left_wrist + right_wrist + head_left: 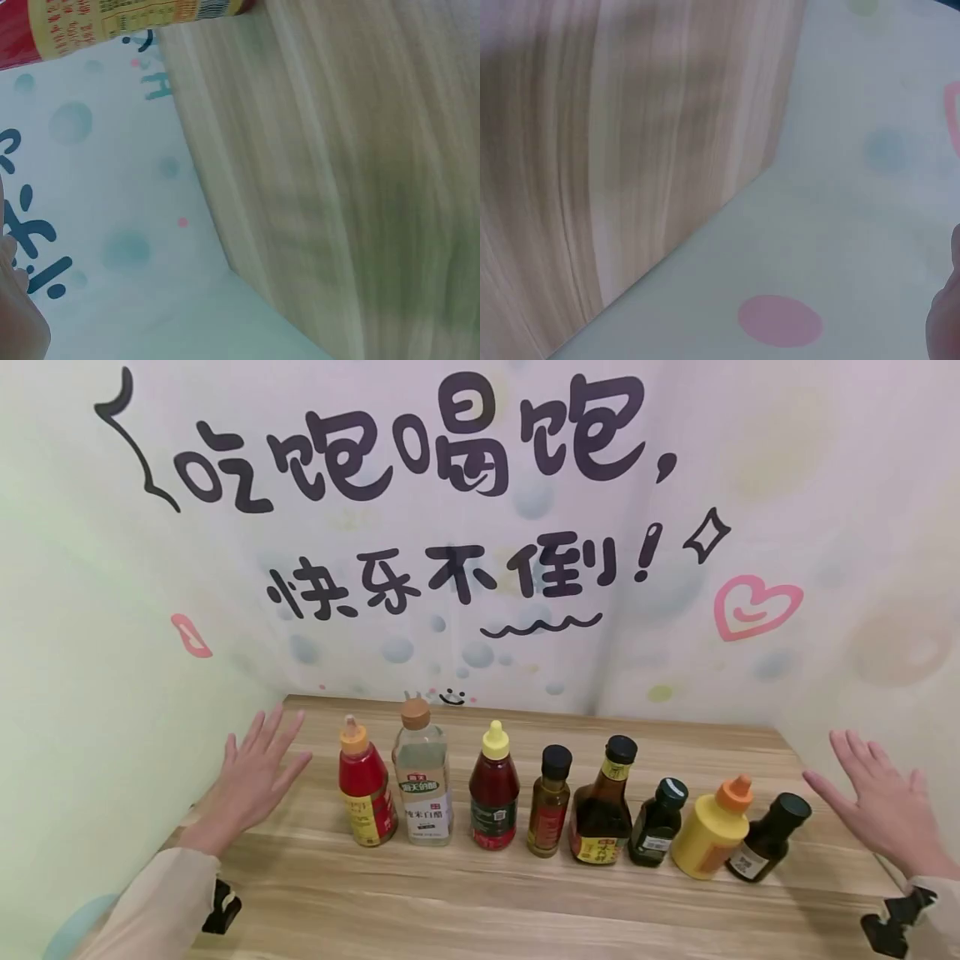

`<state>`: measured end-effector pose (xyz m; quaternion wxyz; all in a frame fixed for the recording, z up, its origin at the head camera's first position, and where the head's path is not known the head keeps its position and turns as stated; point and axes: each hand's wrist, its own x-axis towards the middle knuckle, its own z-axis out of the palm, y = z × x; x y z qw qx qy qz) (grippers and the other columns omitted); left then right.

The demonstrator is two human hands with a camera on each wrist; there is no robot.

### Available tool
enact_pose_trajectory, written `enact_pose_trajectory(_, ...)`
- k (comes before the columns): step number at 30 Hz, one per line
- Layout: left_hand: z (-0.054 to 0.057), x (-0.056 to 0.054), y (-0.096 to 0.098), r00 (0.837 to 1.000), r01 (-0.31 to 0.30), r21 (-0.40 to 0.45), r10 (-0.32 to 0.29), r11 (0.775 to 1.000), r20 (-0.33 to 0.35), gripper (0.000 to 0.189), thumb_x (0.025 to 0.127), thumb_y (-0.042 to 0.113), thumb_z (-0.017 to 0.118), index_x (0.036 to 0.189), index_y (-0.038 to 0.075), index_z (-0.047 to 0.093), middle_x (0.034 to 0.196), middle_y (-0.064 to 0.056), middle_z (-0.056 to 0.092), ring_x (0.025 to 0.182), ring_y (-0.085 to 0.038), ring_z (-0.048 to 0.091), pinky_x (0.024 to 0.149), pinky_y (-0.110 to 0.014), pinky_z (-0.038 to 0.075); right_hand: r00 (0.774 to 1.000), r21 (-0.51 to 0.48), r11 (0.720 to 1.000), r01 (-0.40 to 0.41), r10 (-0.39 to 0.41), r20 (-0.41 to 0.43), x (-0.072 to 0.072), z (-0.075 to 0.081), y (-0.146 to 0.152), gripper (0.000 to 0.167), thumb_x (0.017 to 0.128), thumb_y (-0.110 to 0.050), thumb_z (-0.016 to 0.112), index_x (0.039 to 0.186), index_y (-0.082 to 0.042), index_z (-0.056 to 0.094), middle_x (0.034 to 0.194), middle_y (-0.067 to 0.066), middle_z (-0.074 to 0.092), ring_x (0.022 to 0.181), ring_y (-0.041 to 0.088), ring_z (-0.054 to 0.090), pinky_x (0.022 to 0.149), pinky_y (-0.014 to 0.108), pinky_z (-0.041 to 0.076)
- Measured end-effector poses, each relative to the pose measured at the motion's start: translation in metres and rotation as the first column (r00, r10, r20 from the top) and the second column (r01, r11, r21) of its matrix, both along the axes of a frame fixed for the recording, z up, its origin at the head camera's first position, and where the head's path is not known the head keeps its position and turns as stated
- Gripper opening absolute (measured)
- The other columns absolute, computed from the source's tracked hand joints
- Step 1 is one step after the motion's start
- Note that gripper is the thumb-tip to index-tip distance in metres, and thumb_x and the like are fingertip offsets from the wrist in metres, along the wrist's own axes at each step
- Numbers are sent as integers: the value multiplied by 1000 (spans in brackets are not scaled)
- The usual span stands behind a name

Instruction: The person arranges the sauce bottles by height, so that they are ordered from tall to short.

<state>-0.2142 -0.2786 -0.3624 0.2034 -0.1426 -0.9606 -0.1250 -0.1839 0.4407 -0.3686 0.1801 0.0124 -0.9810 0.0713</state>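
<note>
My left hand [251,777] is held with fingers spread at the left side of the table, touching no bottle. Nearest to it stands a red sauce bottle [366,793] with an orange cap, whose label [112,19] also shows in the left wrist view. My right hand [885,806] is spread likewise at the right side, holding nothing. Closest to that hand is a dark bottle [768,839] with a black cap, leaning in the view beside a yellow squeeze bottle [711,835]. Only a sliver of each hand shows in its own wrist view.
Between them stand a clear white-vinegar bottle [424,785], a dark red bottle with yellow cap [494,793], a small black-capped bottle [550,802], a tall brown sauce bottle [600,810] and a short dark bottle [657,827]. A printed cloth [450,660] hangs behind the wooden table [450,910].
</note>
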Motion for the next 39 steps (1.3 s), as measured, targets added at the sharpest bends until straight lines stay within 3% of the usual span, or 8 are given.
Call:
enact_pose_trajectory(9, 23, -1, 9, 992, 69, 30, -65, 997, -110, 56, 92, 38, 42, 141, 17, 24, 145, -15, 15, 132, -35, 7, 96, -65, 1, 999, -48, 999, 11, -13, -41, 2, 29, -5, 82, 88, -48, 43, 140, -2, -1, 142, 27, -2, 129, 39, -10, 89, 66, -15)
enact_pose_trajectory(19, 42, 1, 20, 964, 192, 156, -157, 969, -215, 53, 90, 33, 49, 136, 11, 35, 141, -18, 24, 131, -35, 13, 96, -65, 6, 991, -26, 997, -77, 74, -111, 3, 68, -34, 79, 88, -42, 48, 142, -5, 4, 144, 23, 2, 131, 32, -9, 93, 60, -18)
enact_pose_trajectory(25, 51, 4, 30, 958, 244, 211, -201, 947, -205, 53, 89, 29, 51, 136, 11, 35, 142, -19, 23, 131, -35, 11, 97, -64, 5, 978, -28, 985, -167, 162, -130, 4, 88, -58, 80, 86, -38, 54, 143, -11, 5, 145, 18, 5, 132, 30, -7, 94, 56, -20)
enact_pose_trajectory(30, 58, 9, 39, 963, 263, 277, -237, 924, -126, 55, 90, 25, 51, 139, 13, 29, 144, -16, 18, 132, -34, 9, 98, -62, 8, 957, -26, 965, -260, 254, -142, 4, 105, -82, 80, 84, -34, 59, 143, -12, 10, 145, 16, 10, 133, 28, -2, 96, 55, -18)
enact_pose_trajectory(34, 60, 13, 45, 968, 250, 319, -235, 914, -84, 57, 89, 25, 51, 140, 18, 26, 146, -10, 17, 132, -30, 11, 95, -63, 15, 931, -13, 940, -341, 336, -141, 2, 116, -101, 81, 81, -33, 63, 143, -13, 15, 145, 15, 16, 133, 28, 2, 98, 54, -15)
enact_pose_trajectory(39, 62, 13, 53, 969, 248, 350, -227, 903, -99, 59, 87, 25, 55, 139, 21, 29, 145, -7, 21, 131, -29, 18, 94, -63, 19, 890, -8, 898, -439, 434, -138, 1, 129, -127, 81, 77, -29, 68, 142, -17, 21, 144, 12, 22, 133, 25, 8, 101, 52, -11)
